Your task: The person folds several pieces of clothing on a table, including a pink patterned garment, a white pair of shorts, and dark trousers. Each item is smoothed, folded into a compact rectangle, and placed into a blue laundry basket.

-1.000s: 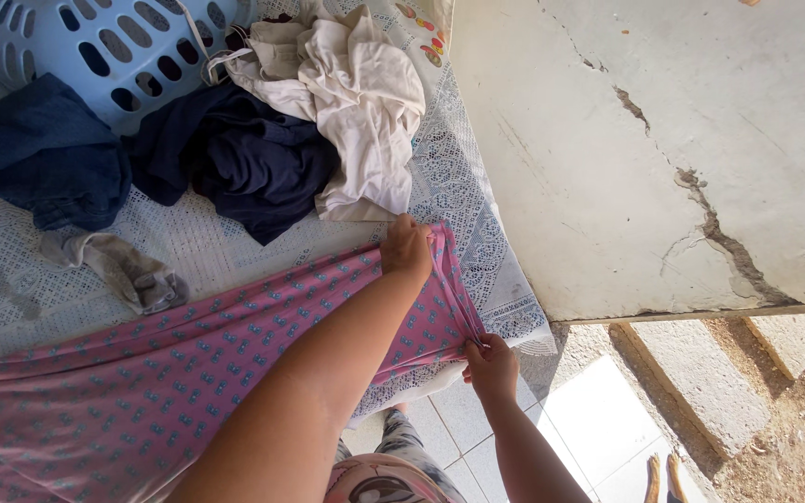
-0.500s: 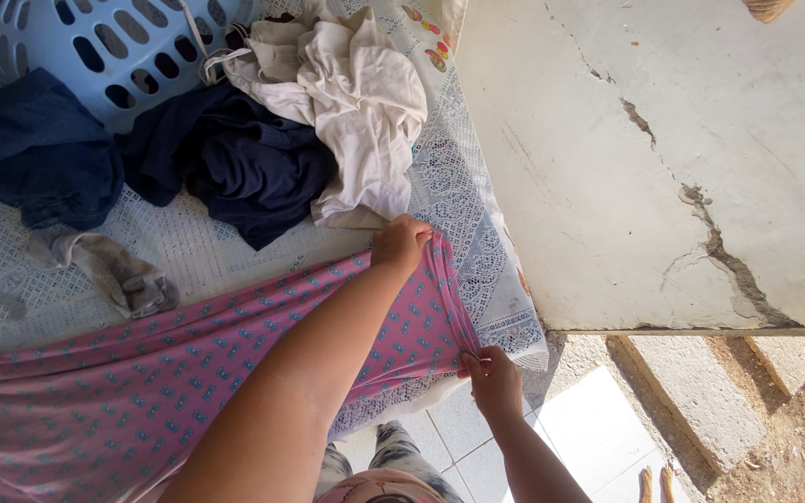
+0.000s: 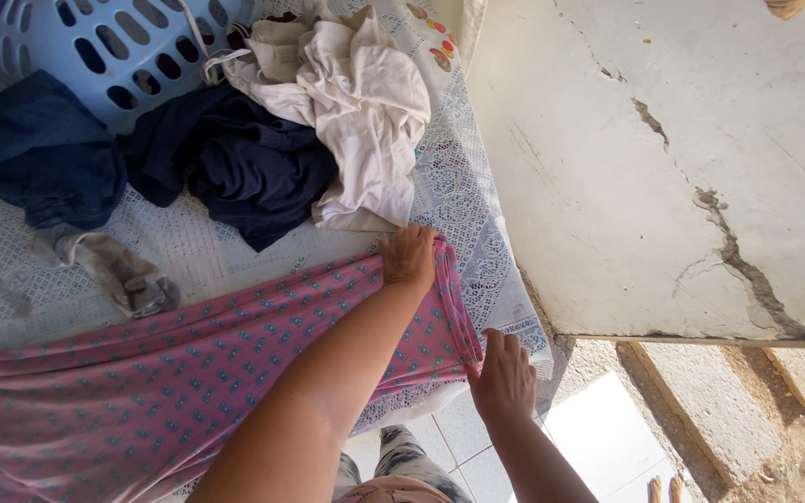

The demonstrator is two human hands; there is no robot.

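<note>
So far the work looks to be in its early part — one garment is laid out and the rest wait. The pink patterned cloth (image 3: 142,373) lies spread flat along the near side of the counter (image 3: 235,251), which is covered by a white lace-like cover; the cloth's far end runs out of view at the left edge, and its right end reaches the counter's corner. The left hand (image 3: 409,256) rests on the upper right corner of the cloth, fingers curled down over the edge and pinching it against the counter. The right hand (image 3: 503,377) is at the lower right corner, just off the counter's edge, fingers closed on the hem where it folds over the side. Between the two hands the short end of the cloth is drawn taut and fairly straight — judging by this, the garment is being squared up, and no fold has yet been made in it.

Beyond the cloth, things look untouched. A dark navy garment (image 3: 253,168) lies crumpled near the middle of the counter, with a cream-white heap (image 3: 356,102) touching it on the right and partly draped over it. Another blue garment (image 3: 39,149) sits to the left, and a small grey piece (image 3: 118,270) lies just beside the pink cloth's upper edge. A light blue laundry basket (image 3: 95,47) lies tipped at the far left. No folded stack shows anywhere, so most of the sorting seems left to do.
</note>
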